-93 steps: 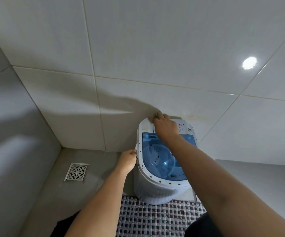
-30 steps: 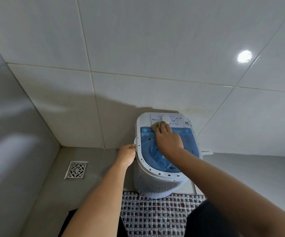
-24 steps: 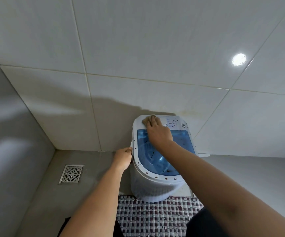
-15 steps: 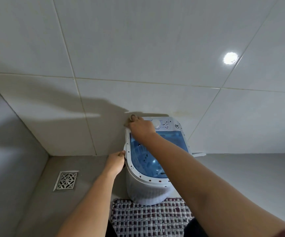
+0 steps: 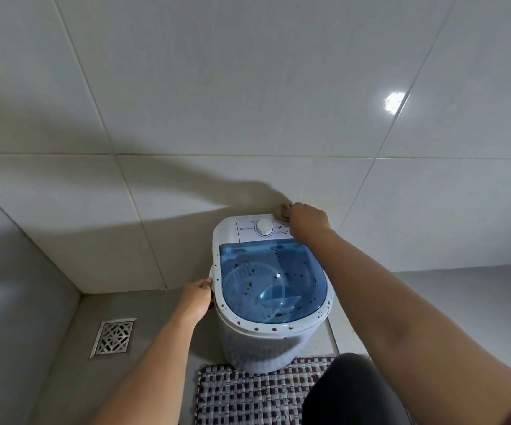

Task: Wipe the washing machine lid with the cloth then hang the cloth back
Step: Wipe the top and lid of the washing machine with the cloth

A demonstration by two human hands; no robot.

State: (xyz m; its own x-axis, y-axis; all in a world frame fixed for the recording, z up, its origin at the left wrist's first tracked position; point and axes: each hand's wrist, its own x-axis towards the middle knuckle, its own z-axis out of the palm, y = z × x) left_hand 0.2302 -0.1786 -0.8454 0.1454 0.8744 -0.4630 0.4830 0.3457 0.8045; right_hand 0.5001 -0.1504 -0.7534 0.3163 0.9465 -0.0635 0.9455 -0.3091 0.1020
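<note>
The grey floor (image 5: 49, 378) holds three things. A small white washing machine (image 5: 266, 342) stands on it, close to the tiled wall at 12 o'clock. A checked mat (image 5: 248, 394) lies at the washer's foot, at 6 o'clock. A metal drain grate (image 5: 113, 337) sits at 9 o'clock, well apart.

The only markings stand on the white control panel (image 5: 258, 229) along the rear edge of the washing machine (image 5: 268, 286). A small blue logo (image 5: 247, 229) lies left of the round dial (image 5: 263, 227), too small to read. Faint grey print sits above the dial and to its right, likewise illegible. No other text, number or sign can be read on the lid, the wall tiles, the floor drain or the mat.
</note>
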